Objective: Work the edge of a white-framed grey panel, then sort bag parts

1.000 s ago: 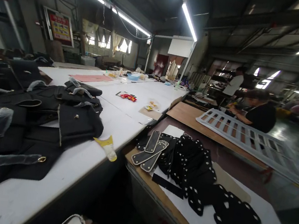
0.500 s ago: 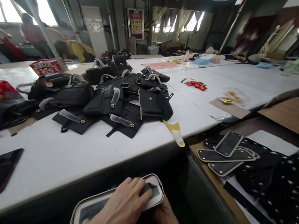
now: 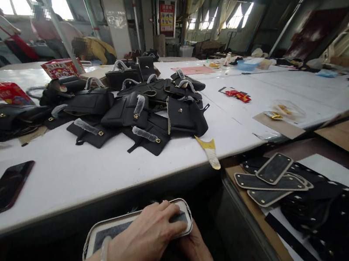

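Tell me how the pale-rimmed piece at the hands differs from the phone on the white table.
The pale-rimmed piece is two-toned, pale and grey; the phone looks dark throughout.
The left hand covers part of the pale-rimmed piece; nothing covers the phone.
The pale-rimmed piece is off the white table; the phone lies flat on it.
Both are oblong.

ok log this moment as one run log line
left hand: on pale-rimmed piece; right hand: at its right end, partly hidden; phone: on white table; black bags: same table
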A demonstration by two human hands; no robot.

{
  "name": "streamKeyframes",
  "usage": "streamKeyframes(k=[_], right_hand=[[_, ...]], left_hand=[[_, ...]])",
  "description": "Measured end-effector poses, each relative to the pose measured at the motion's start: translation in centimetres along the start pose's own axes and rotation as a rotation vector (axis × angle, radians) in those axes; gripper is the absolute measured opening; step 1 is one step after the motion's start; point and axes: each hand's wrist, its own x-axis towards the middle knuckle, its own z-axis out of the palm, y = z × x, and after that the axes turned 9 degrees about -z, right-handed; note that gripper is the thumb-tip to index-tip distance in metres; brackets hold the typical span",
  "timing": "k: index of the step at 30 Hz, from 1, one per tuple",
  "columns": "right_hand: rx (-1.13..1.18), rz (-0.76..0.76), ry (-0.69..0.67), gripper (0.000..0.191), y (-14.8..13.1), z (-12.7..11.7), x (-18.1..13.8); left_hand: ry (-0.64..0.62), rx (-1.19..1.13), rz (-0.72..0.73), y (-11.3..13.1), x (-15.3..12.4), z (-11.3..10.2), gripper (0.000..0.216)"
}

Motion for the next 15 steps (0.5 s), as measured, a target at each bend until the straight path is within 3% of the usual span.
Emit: streamKeyframes(k=[8, 15], right_hand=[[0.102, 0.034, 0.007, 0.009, -0.2, 0.4, 0.0], [0.088, -0.005, -0.047, 0.012, -0.6, 1.0, 0.1]], left_hand=[[-0.002, 0.057, 0.029, 0.3, 0.3, -0.3, 0.025], [0.066, -0.053, -0.101, 0.3, 0.1, 1.3, 0.035]])
